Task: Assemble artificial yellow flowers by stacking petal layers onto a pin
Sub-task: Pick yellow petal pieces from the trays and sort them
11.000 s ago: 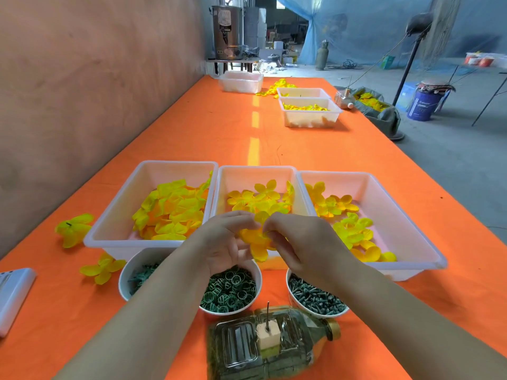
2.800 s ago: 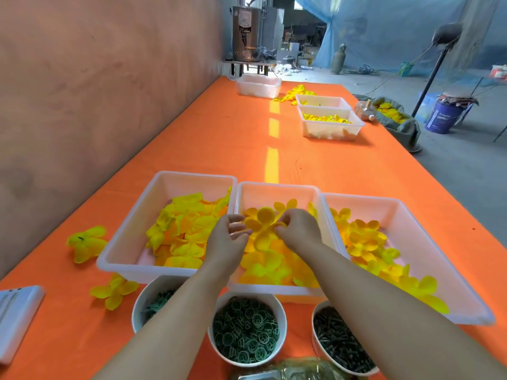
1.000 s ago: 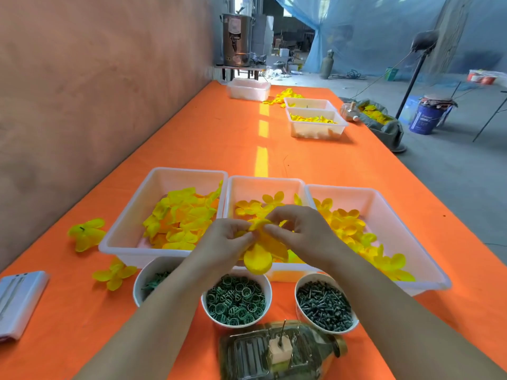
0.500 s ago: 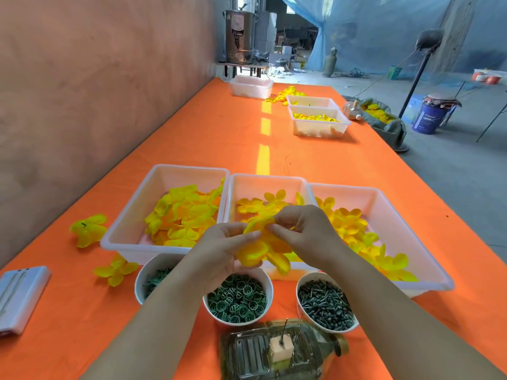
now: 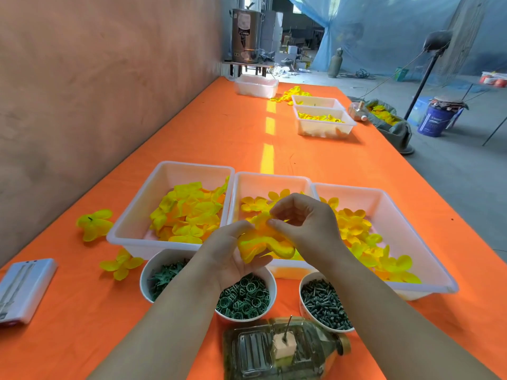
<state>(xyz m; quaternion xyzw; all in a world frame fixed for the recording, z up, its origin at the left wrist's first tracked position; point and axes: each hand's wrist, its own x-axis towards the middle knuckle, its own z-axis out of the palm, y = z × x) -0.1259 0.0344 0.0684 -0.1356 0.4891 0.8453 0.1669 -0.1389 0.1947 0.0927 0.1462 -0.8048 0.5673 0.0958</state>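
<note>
My left hand (image 5: 229,256) and my right hand (image 5: 307,226) together hold a bunch of yellow petal layers (image 5: 263,242) above the front rim of the middle tray (image 5: 271,179). The right thumb and forefinger pinch the bunch's top edge, and the left hand grips it from below. A thin metal pin (image 5: 288,327) stands upright in a small pale block (image 5: 285,345) on a lying bottle (image 5: 282,349) at the near edge, below both hands, with nothing on it.
Three white trays hold yellow petals: left tray (image 5: 164,176), middle, right tray (image 5: 389,196). In front stand three bowls of green parts (image 5: 244,297). Two finished flowers (image 5: 94,223) lie at left beside a white device (image 5: 22,289). More trays (image 5: 323,127) sit farther along the orange table (image 5: 192,133).
Both hands lifted a bunch of petal layers out of the middle tray and brought it toward me. Over the last second the fingers have shifted on it, with the right hand now pinching its top.
</note>
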